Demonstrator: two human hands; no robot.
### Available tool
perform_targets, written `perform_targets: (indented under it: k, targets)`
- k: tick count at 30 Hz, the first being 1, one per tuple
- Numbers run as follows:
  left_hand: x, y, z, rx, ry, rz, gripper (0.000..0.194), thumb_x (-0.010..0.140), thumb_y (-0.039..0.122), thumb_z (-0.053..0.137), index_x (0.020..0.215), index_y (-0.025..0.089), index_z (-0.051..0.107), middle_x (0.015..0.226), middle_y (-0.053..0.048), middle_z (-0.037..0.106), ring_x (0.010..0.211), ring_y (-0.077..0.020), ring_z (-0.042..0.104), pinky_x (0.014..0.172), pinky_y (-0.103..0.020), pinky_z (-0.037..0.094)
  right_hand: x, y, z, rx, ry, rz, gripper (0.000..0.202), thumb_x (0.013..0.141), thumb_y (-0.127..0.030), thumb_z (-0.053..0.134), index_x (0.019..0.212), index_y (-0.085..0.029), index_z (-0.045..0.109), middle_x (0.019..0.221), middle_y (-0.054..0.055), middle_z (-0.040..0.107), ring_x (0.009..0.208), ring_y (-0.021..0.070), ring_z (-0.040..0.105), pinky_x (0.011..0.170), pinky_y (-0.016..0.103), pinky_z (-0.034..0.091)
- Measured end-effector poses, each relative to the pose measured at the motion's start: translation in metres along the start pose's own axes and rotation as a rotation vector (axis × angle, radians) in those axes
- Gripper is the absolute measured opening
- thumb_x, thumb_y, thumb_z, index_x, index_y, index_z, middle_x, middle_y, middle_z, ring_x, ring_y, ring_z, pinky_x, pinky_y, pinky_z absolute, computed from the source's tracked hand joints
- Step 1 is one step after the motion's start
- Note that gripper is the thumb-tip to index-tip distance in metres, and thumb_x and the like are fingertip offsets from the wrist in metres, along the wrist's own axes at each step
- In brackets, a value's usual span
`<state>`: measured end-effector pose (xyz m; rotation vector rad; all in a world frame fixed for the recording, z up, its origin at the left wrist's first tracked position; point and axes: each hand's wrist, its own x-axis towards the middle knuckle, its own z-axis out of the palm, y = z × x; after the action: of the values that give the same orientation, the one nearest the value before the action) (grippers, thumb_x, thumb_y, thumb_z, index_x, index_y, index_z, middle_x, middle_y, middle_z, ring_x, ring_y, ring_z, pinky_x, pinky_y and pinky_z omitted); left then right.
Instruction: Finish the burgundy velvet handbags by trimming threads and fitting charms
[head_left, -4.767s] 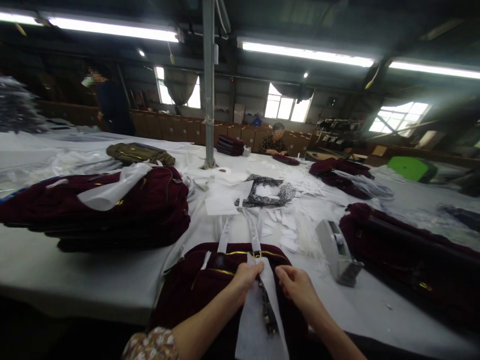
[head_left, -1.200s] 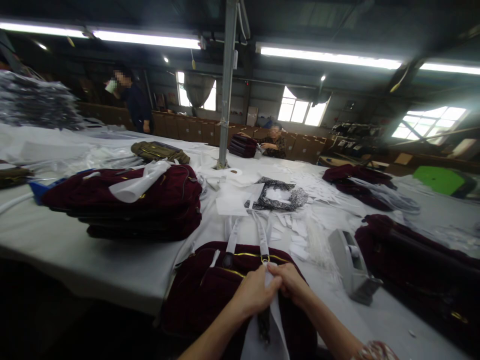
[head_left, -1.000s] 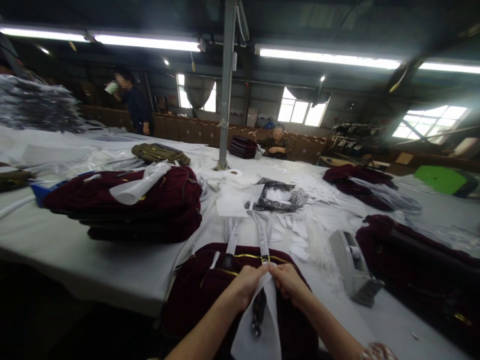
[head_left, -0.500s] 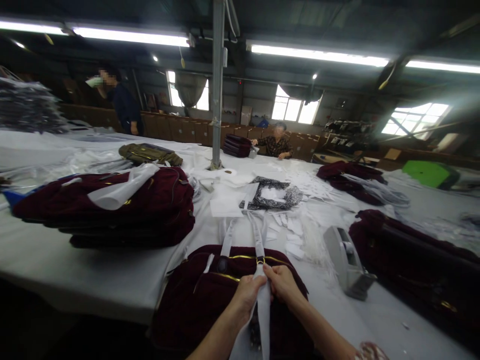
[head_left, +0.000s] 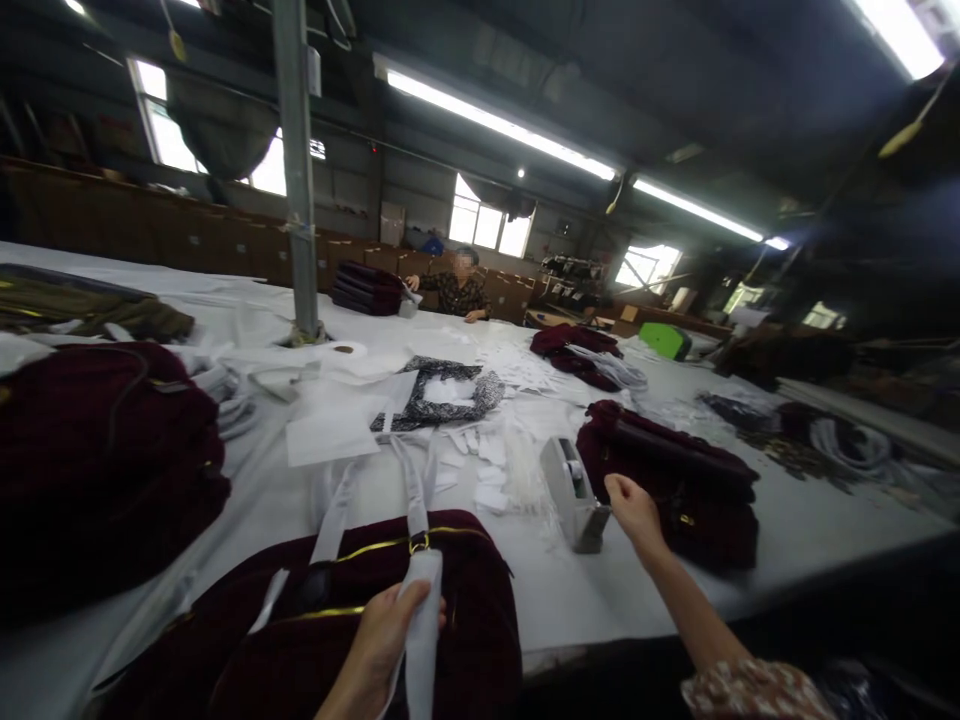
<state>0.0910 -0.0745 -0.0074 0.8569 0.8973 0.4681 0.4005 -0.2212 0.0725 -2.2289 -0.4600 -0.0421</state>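
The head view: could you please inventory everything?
Zipped fabric bag: one, maroon, front
Wrapping strip: one, white, over it
Other fabric bags: uncounted, maroon, left, right, back
Flat bag: count unclear, olive, left
Tape dispenser: one, grey, right
Speckled sheet: one, black-and-white, centre
Loose papers: many, white, centre
Metal post: one, grey, back left
Rounded object: one, green, back right
Cartons: many, brown, back
Windows, lights: several, white, background
Covered table: one, white, beneath
Co-worker: one, dark top, back
Left grip: one, bare, on strip
Right grip: one, bare, by dispenser
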Motion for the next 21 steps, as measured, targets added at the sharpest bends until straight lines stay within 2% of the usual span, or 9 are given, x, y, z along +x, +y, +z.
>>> perform_targets:
  k: [3,7,15,21]
  targets:
    - [0.003,-0.002,-0.002,0.021,-0.013,0.000,0.016,0.074,0.022,0.061,0.067,0.008,0.062,0.059,-0.010,0.066,0.048,-0.0146,0.060,0.044,-0.020,0.047,0.015,0.021,-0.005,0.031,-0.130,0.093,0.038,0.073,-0.046,0.054,0.068,-0.011,0.069,0.071,0.010,0.067,0.074,0.0222,0.059,0.063,0.027,0.041]
    - [0.004,-0.002,-0.002,-0.004,0.002,-0.008,0.014,0.075,0.021,0.061,0.070,0.008,0.062,0.061,-0.011,0.067,0.049,-0.0153,0.061,0.046,-0.022,0.049,0.014,0.026,0.007,0.099,-0.208,0.163,0.036,0.065,-0.046,0.062,0.064,-0.010,0.068,0.063,0.008,0.064,0.067,0.0204,0.057,0.056,0.026,0.039]
    - [0.000,0.000,0.001,-0.024,0.016,-0.017,0.013,0.074,0.020,0.063,0.066,0.009,0.061,0.061,-0.011,0.068,0.049,-0.0165,0.062,0.045,-0.022,0.049,0.015,0.026,0.007,0.209,-0.204,0.176,0.032,0.055,-0.041,0.069,0.062,-0.011,0.068,0.062,0.007,0.064,0.065,0.0184,0.056,0.054,0.025,0.038]
    - [0.004,-0.001,-0.001,-0.014,0.018,-0.021,0.011,0.074,0.019,0.063,0.069,0.010,0.062,0.061,-0.009,0.068,0.051,-0.0169,0.063,0.045,-0.023,0.051,-0.004,0.043,-0.004,0.248,-0.149,0.162,0.037,0.055,-0.045,0.067,0.068,-0.010,0.069,0.071,0.008,0.067,0.067,0.0181,0.057,0.057,0.026,0.041]
